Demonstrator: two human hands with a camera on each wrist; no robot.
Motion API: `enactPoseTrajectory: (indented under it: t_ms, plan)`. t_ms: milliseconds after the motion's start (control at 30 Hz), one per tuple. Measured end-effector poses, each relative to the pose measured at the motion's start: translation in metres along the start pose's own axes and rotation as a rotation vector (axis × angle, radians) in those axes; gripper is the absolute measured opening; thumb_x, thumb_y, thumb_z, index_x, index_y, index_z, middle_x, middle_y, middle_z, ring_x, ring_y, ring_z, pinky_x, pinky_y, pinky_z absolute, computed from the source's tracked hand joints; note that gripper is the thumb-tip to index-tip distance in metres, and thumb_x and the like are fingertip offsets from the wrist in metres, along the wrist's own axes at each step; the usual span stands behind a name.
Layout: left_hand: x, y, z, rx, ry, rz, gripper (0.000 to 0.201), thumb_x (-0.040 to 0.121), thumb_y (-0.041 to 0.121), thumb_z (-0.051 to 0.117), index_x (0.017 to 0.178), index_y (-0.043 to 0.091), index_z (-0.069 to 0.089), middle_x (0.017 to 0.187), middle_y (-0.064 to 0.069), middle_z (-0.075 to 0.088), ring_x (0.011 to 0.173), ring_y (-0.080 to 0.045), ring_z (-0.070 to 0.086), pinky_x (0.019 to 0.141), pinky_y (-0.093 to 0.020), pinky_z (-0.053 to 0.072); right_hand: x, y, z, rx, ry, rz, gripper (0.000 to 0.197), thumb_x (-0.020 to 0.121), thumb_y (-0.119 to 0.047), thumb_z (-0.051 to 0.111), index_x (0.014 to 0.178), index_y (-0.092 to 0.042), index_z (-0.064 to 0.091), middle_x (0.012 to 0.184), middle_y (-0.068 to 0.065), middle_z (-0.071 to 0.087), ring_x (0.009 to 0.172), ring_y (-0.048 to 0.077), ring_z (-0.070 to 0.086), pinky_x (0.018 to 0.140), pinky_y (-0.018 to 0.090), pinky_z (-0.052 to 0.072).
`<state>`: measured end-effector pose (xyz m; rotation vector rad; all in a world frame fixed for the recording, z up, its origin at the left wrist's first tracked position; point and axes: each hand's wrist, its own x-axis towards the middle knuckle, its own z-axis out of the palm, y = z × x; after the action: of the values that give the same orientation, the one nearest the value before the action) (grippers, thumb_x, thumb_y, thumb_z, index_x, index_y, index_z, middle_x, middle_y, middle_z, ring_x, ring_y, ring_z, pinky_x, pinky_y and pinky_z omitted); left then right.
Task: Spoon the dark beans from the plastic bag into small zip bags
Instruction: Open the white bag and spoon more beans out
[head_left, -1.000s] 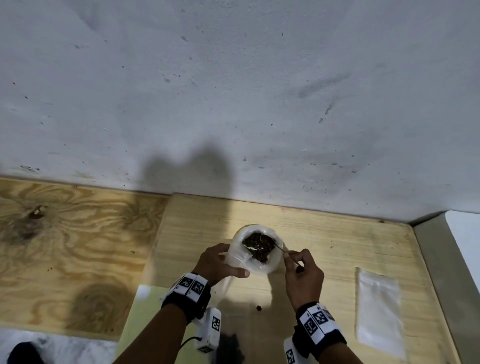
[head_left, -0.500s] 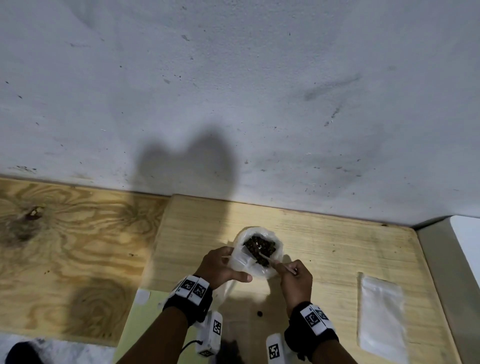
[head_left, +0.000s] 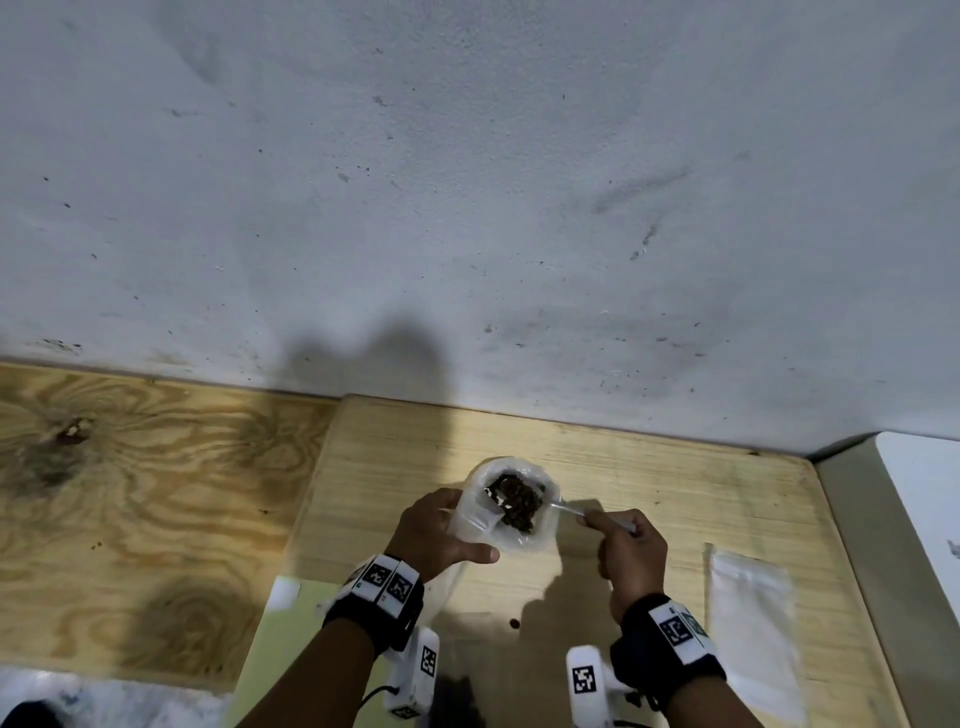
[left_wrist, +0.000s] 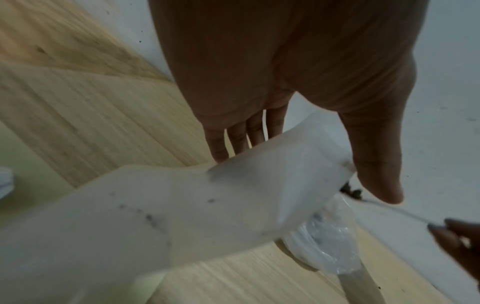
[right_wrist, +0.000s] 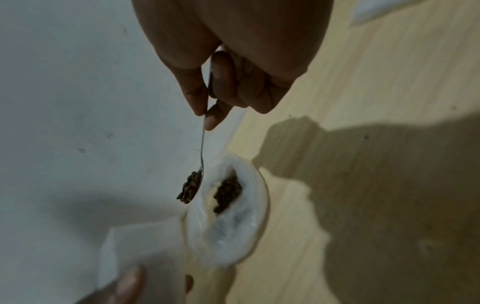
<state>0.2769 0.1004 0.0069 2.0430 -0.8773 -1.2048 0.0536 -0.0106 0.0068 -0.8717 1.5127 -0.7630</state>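
My left hand (head_left: 441, 535) grips a small frosted zip bag (left_wrist: 233, 201) between thumb and fingers, its mouth held beside the plastic bag (head_left: 543, 535). That clear bag stands open on the light wooden board (head_left: 675, 483) with dark beans (head_left: 517, 501) inside. My right hand (head_left: 631, 551) pinches the thin handle of a metal spoon (right_wrist: 202, 152). The spoon's bowl is heaped with beans (right_wrist: 189, 188) and hangs just outside the plastic bag's rim, close to the zip bag's mouth. The inside of the zip bag is not visible.
One stray bean (head_left: 514, 623) lies on the board between my wrists. An empty zip bag (head_left: 753, 618) lies flat at the right. A pale green sheet (head_left: 280, 654) covers the near left. A grey wall (head_left: 467, 208) rises just behind, and a white object (head_left: 924, 499) stands at far right.
The spoon dipped into the beans in the plastic bag and has come up loaded. My right hand has drawn back to the right. My left hand still holds the zip bag.
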Motion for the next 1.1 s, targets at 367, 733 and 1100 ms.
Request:
enactPoseTrajectory:
  t_ms: [367,733,1100]
  plan:
    - [-0.016,0.007,0.016,-0.027,0.148,0.089,0.088,0.043,0.04,0.097,0.121,0.024,0.059,0.117,0.01,0.061,0.102,-0.009,0.059,0.074,-0.01,0.042,-0.037,-0.048,-0.001,-0.087,-0.142,-0.307,0.028,0.074,-0.004,0.08,0.069,0.001,0.053,0.067,0.019,0.061,0.049,0.013,0.042,0.057,0.031,0.035]
    - [-0.018,0.005,0.015,-0.081,0.136,0.049,0.083,0.04,0.046,0.093,0.116,0.031,0.063,0.112,0.011,0.066,0.101,-0.005,0.061,0.069,-0.013,0.043,-0.055,-0.044,0.001,-0.348,-0.318,-0.618,0.029,0.081,-0.01,0.079,0.068,-0.025,0.058,0.074,-0.005,0.073,0.061,0.017,0.062,0.06,0.029,0.048]
    - [0.004,0.0,0.012,0.011,-0.034,-0.078,0.102,0.029,0.057,0.089,0.123,0.03,0.059,0.119,0.009,0.065,0.105,-0.011,0.063,0.093,-0.032,0.053,-0.021,0.001,0.007,-0.489,0.025,-0.568,0.035,0.086,-0.022,0.074,0.067,-0.025,0.044,0.052,0.002,0.056,0.04,0.021,0.044,0.048,0.034,0.043]
